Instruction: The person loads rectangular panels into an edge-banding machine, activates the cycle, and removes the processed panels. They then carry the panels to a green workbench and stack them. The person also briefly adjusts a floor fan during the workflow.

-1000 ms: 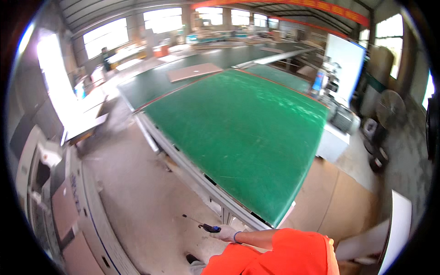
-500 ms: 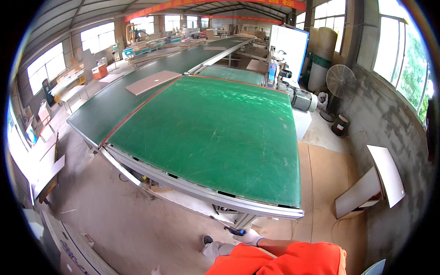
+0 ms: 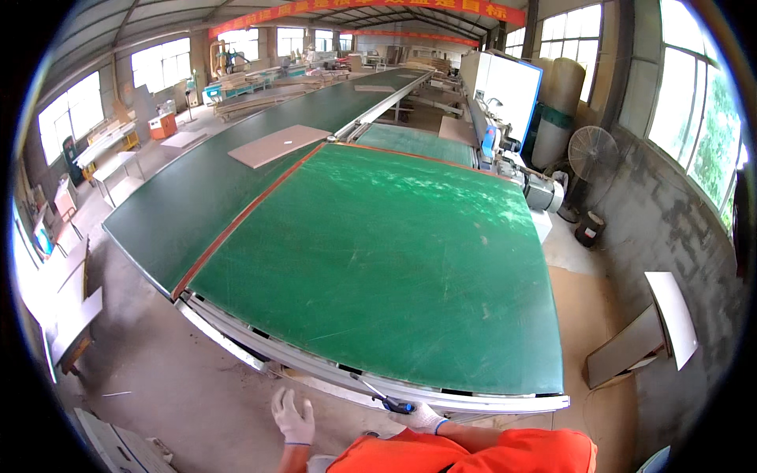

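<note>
From here, I have my right fingers (image 3: pixel 419 414) clamped on the tool (image 3: pixel 398 406) near the rail (image 3: pixel 505 403); my left fingers (image 3: pixel 279 403) (spread apart) have floor (image 3: pixel 181 378) leftward.

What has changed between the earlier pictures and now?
The left hand has come into view, open and empty. The view has turned rightward, and the right hand with its dark tool now shows against the near rail of the green belt. Nothing was visibly let go. Unchanged: the tool in hand, the brown board on the dark belt.
</note>
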Demonstrator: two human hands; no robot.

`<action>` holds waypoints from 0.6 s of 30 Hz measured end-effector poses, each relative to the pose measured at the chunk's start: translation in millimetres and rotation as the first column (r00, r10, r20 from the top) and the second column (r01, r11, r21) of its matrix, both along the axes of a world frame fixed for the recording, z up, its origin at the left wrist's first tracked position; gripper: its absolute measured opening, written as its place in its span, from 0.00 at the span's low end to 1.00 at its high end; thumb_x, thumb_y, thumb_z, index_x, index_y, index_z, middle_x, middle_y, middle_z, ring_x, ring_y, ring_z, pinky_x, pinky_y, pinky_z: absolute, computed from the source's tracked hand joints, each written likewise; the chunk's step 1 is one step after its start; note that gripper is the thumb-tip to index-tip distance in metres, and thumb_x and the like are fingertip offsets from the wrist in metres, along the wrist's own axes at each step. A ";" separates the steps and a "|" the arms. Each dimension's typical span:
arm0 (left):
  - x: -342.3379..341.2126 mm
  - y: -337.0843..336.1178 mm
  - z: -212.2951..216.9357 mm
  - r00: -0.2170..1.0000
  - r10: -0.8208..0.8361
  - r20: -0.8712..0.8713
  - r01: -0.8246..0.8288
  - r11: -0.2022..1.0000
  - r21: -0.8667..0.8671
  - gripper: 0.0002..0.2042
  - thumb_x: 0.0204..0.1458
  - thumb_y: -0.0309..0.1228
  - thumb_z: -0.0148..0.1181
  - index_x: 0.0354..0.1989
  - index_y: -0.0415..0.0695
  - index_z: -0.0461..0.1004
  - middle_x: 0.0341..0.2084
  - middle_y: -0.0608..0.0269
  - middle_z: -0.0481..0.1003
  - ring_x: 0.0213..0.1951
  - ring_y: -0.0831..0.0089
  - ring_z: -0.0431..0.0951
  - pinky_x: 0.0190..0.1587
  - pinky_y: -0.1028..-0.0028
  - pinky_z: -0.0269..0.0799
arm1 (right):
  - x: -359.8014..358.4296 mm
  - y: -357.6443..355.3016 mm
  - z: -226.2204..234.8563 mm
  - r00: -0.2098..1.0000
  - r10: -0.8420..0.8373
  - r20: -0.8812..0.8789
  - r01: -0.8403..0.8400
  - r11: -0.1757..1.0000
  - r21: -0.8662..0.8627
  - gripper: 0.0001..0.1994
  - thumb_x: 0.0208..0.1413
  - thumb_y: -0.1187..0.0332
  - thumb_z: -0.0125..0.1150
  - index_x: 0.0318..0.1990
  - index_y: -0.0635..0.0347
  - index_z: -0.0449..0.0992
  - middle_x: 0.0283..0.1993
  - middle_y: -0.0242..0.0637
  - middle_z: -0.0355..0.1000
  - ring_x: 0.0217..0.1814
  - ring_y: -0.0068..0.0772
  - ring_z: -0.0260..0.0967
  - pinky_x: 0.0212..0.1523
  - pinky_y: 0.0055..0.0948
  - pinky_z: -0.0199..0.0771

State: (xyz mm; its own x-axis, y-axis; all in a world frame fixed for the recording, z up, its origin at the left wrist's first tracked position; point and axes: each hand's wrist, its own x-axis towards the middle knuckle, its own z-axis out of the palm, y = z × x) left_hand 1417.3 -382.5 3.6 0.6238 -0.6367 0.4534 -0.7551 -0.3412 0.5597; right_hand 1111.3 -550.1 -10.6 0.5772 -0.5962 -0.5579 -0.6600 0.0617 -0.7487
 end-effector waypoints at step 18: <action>237.1 -140.6 -6.9 0.735 -0.677 0.046 0.677 0.736 0.001 0.24 0.49 0.47 0.66 0.49 0.42 0.78 0.55 0.50 0.74 0.63 0.47 0.68 0.66 0.41 0.58 | 207.8 73.4 46.3 0.728 -0.619 -0.295 0.646 0.763 -0.008 0.16 0.56 0.59 0.77 0.46 0.57 0.84 0.39 0.25 0.80 0.40 0.18 0.75 0.46 0.23 0.76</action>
